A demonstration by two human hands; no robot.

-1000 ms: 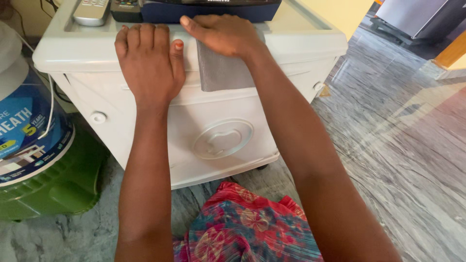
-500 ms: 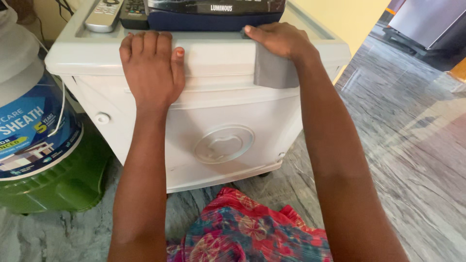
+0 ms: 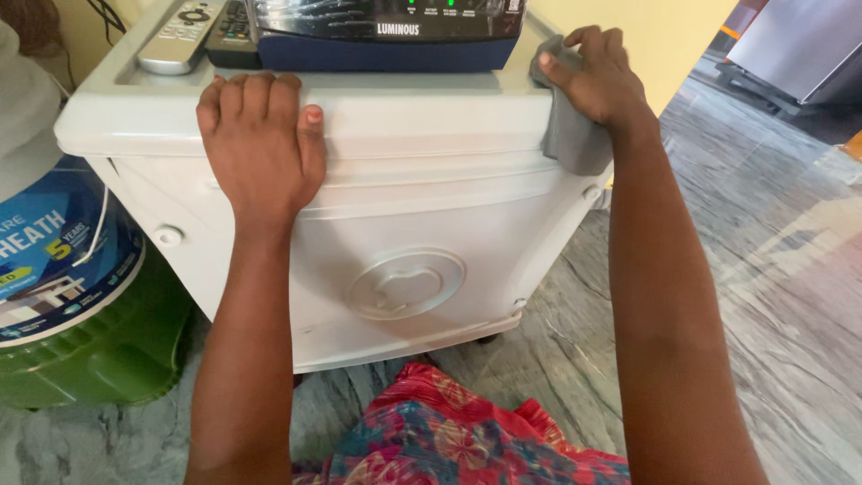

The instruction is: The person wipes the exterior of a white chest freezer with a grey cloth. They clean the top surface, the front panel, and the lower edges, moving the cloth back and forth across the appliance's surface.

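Under both hands stands a white plastic cabinet [image 3: 395, 242], its top rim running from the left hand across to the right; it looks stiff and smooth, likely slick to a palm, and probably light enough to shift when leaned on. The grey marbled floor [image 3: 763, 296] spreads out below and to the right of the right arm. Left of the left forearm sits a blue-and-white bucket [image 3: 63, 260] on a green tub [image 3: 99, 359]. Beyond the fingertips of the left hand, a dark blue box with small green lights [image 3: 386, 31] rests on the cabinet top; further left of it lie a silver remote [image 3: 180, 36] and a black remote [image 3: 232, 31]. Between the forearms, low down, shows a red and blue patterned garment [image 3: 449, 431].

The left hand [image 3: 260, 144] lies flat and spread on the cabinet's front rim, gripping nothing, only pressing. The right hand [image 3: 597, 76] is closed over a grey cloth [image 3: 570, 135] at the cabinet's far right corner; the cloth hangs down the side beneath the palm (soft, limp and light, by the way it drapes), so it would best be held bunched under the fingers, as here; it lies well apart from the left hand, with the whole rim between.
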